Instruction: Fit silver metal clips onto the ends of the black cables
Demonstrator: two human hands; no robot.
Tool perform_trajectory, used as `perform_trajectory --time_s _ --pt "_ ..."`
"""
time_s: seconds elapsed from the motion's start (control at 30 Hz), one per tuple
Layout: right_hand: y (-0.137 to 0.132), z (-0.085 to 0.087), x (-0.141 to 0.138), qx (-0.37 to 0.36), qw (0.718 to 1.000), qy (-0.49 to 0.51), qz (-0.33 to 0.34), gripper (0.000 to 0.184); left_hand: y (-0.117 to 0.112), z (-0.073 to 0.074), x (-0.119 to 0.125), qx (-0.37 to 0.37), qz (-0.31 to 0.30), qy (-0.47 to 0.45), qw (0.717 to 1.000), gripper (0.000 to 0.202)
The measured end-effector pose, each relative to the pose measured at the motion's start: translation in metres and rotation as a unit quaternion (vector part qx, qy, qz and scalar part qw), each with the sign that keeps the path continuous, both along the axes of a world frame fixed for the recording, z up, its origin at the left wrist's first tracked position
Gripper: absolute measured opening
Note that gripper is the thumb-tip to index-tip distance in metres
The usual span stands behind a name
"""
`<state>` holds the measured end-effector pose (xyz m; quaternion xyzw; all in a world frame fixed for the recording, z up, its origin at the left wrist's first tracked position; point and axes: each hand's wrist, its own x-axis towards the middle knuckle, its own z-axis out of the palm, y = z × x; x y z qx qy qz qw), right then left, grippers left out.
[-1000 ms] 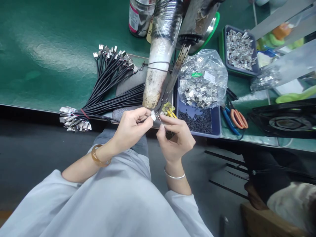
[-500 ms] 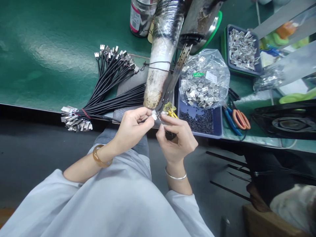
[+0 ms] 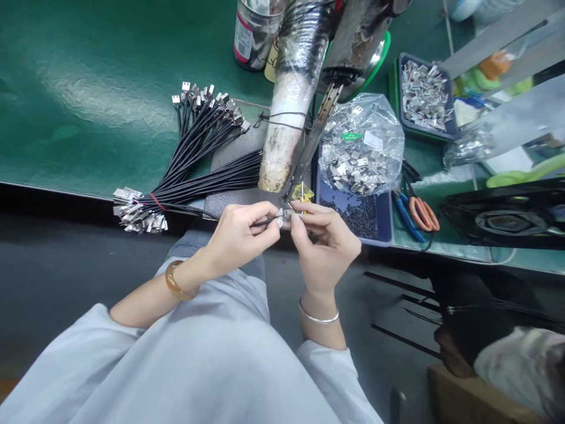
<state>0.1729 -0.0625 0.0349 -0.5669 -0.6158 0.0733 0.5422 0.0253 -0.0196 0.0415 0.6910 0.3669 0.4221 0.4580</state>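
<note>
My left hand (image 3: 238,235) pinches the end of a thin black cable (image 3: 265,222) at the table's front edge. My right hand (image 3: 324,244) is closed on a small metal connector shell (image 3: 288,213) at that cable's tip. Both hands meet just below the tip of a soldering tool (image 3: 309,147) that slants down from a wrapped holder (image 3: 289,100). A bundle of black cables (image 3: 194,171) with metal connectors, tied with a red band, lies to the left on the green table (image 3: 88,88).
A clear bag of metal shells (image 3: 362,144) rests on a blue tray (image 3: 384,227) holding small black parts. Another tray of shells (image 3: 424,97) stands at the back right. Orange-handled scissors (image 3: 419,212), a jar (image 3: 256,32) and a dark round unit (image 3: 507,218) also sit on the table.
Both hands have dropped slightly away from the tool tip. The left fingers slid back along the cable, so a short stretch of it shows between the hands.
</note>
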Motion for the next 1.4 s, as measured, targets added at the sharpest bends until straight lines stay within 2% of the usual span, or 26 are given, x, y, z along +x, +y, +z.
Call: perform_trajectory --time_s 0.1,0.3,0.87,1.17,1.4 --pt "-0.002 0.003 -0.001 -0.05 0.996 0.074 0.02 0.01 -0.003 -0.004 0.0 0.017 0.037 -0.007 0.999 0.008" --pt "-0.005 0.004 -0.004 -0.061 0.993 0.093 0.025 0.01 -0.007 -0.007 0.005 -0.017 0.085 -0.028 0.996 0.009" --pt "0.001 0.003 -0.001 -0.055 0.997 0.05 0.026 0.01 -0.002 -0.003 0.013 -0.007 0.118 -0.033 0.992 0.012" --pt "0.004 0.008 0.0 0.0 1.0 -0.013 0.026 0.017 -0.001 -0.001 0.015 0.0 0.127 -0.047 0.991 0.013" --pt "0.001 0.007 0.003 -0.007 0.998 -0.038 0.044 0.018 -0.002 0.0 0.014 -0.028 0.119 -0.028 0.992 0.013"
